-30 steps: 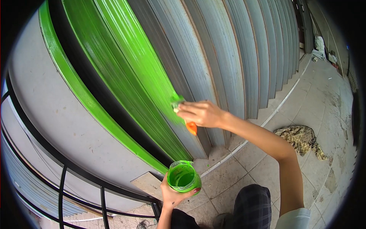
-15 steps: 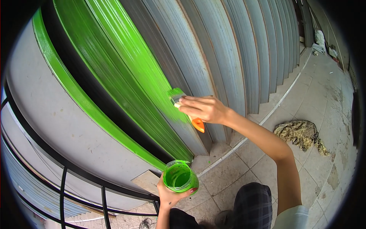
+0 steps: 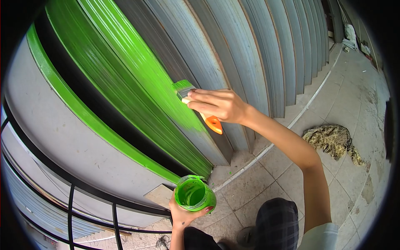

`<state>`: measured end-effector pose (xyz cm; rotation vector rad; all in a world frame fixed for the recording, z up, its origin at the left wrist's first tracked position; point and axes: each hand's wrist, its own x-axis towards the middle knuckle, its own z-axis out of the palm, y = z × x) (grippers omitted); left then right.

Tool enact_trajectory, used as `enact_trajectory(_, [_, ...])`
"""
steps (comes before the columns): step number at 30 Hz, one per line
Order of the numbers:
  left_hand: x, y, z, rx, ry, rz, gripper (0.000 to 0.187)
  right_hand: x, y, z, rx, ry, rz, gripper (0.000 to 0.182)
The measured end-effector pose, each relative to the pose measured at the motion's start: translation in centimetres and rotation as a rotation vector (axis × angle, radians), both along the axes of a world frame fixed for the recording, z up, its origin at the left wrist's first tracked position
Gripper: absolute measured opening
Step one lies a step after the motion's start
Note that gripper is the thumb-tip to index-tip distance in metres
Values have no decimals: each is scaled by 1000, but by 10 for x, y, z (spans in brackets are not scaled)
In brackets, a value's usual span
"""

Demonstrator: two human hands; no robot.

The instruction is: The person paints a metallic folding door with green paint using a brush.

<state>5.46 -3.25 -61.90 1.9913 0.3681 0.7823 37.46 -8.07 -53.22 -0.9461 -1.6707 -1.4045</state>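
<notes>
My right hand grips a flat paintbrush with a pale handle and an orange end. Green bristles touch the edge of a wet green strip on the folded metal shutter. Below the brush, that strip fades into bare grey metal. Low in the view, my left hand is wrapped round a clear jar with green paint inside and green smears on its rim.
A patterned cloth lies on the tiled floor at the right. Black metal bars run along the lower left beside a pale wall. The shutter's left folds are green, the others grey.
My right hand and the brush have moved up and slightly left along the green strip. The jar in my left hand sits almost where it was.
</notes>
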Motion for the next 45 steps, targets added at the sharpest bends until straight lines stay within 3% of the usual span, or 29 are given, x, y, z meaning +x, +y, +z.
enact_trajectory(2, [-1,-1,-1,-7,7,5,77,-1,1,-28,-36,18,-3,22])
enact_trajectory(4, [-4,0,-2,-11,20,9,77,2,13,-117,-224,20,-34,20])
enact_trajectory(5, [-6,0,-2,-8,20,17,77,2,18,-172,-344,5,-44,18])
enact_trajectory(8, [-8,-4,0,-2,25,29,77,-5,-9,-248,-893,-79,-113,15])
enact_trajectory(11, [-8,-11,7,-28,38,29,78,8,7,-219,-532,-19,-90,15])
enact_trajectory(15, [-9,-7,3,-33,69,51,79,2,-5,-81,-5,59,-18,18])
enact_trajectory(18, [-9,-8,4,8,79,82,80,-1,-2,-83,24,69,1,20])
enact_trajectory(23, [-17,-13,9,-10,69,114,80,-6,4,-264,-483,42,-96,15])
enact_trajectory(24, [-18,-14,11,-5,55,117,80,-11,-6,-265,-616,13,-103,14])
enact_trajectory(27, [-18,-18,18,6,41,122,80,-2,-4,-245,-573,21,-85,15])
enact_trajectory(30, [-22,-23,23,-19,40,137,81,13,2,-144,-263,128,14,17])
enact_trajectory(33, [-29,-24,32,-65,1,150,84,8,-3,-93,-16,113,45,19])
enact_trajectory(36, [-42,-19,33,-128,-69,167,86,5,2,-146,-153,131,70,17])
enact_trajectory(38, [-54,-11,31,-178,-78,183,87,8,9,-230,-432,80,37,18])
enact_trajectory(40, [-59,-9,32,-221,-56,201,86,11,-3,-281,-785,-29,-9,17])
enact_trajectory(44, [-56,-6,26,-172,19,186,83,11,9,-240,-541,-18,44,18])
enact_trajectory(45, [-57,-6,23,-155,48,185,83,12,7,-196,-444,62,12,17])
